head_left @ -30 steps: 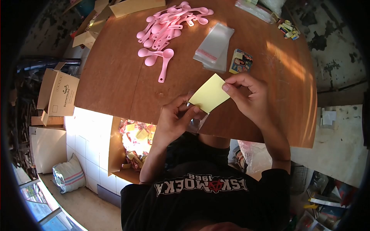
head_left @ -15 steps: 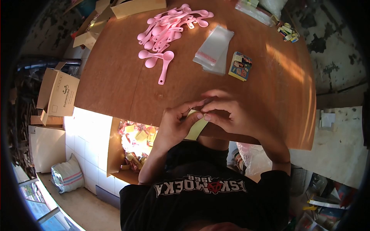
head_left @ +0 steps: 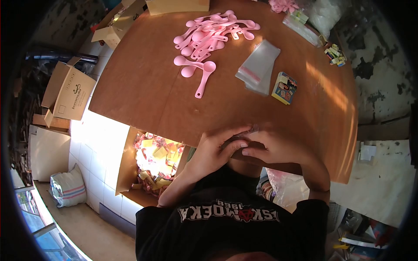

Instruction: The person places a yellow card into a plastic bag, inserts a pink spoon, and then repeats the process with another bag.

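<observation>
My left hand (head_left: pixel 216 149) and my right hand (head_left: pixel 278 147) meet at the table's near edge, fingers curled and fingertips close together. Between the fingertips shows a small shiny piece of clear plastic (head_left: pixel 251 132), mostly hidden by the fingers. Beyond the hands lie flat clear plastic bags (head_left: pixel 261 65) and a small stack of printed cards (head_left: pixel 285 88). Farther off to the left, pink measuring spoons (head_left: pixel 211 35) are heaped, with one spoon (head_left: pixel 207 78) lying nearest to me.
Below the table's left edge stands an open carton (head_left: pixel 126 163) full of small yellow and red packets. Another cardboard box (head_left: pixel 74 93) and a white sack (head_left: pixel 69 187) are at the left. Small yellow boxes (head_left: pixel 335 55) and plastic packs (head_left: pixel 302 30) lie at the far right.
The pale yellow strip that hung between my hands no longer shows. Both hands sit slightly lower and farther right in view; the whole scene has shifted with the camera.
</observation>
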`<control>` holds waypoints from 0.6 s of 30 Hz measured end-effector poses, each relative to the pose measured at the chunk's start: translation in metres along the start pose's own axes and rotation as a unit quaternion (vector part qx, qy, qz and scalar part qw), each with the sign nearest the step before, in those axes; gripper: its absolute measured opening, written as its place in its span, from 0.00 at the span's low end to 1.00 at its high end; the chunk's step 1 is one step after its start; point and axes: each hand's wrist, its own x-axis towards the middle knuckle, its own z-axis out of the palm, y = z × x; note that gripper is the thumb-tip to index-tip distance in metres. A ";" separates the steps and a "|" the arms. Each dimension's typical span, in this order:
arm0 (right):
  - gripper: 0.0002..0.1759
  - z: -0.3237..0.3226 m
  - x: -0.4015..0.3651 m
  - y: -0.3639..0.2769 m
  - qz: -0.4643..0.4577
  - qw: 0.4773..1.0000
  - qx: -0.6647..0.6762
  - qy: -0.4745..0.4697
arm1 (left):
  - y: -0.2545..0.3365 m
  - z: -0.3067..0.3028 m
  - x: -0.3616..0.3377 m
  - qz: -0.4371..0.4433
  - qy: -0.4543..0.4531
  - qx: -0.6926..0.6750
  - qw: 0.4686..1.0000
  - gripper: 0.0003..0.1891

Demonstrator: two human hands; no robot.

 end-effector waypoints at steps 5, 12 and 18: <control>0.12 -0.010 0.025 -0.005 -0.011 0.999 -0.042 -0.016 | -0.002 -0.006 0.003 0.058 0.088 0.054 0.993 0.25; 0.15 -0.082 0.120 0.102 0.076 0.977 0.196 -0.024 | -0.011 -0.036 -0.012 -0.066 0.050 0.078 0.994 0.19; 0.13 -0.114 0.222 0.233 0.083 0.962 -0.037 0.259 | -0.014 -0.048 -0.029 -0.077 0.080 0.058 0.992 0.19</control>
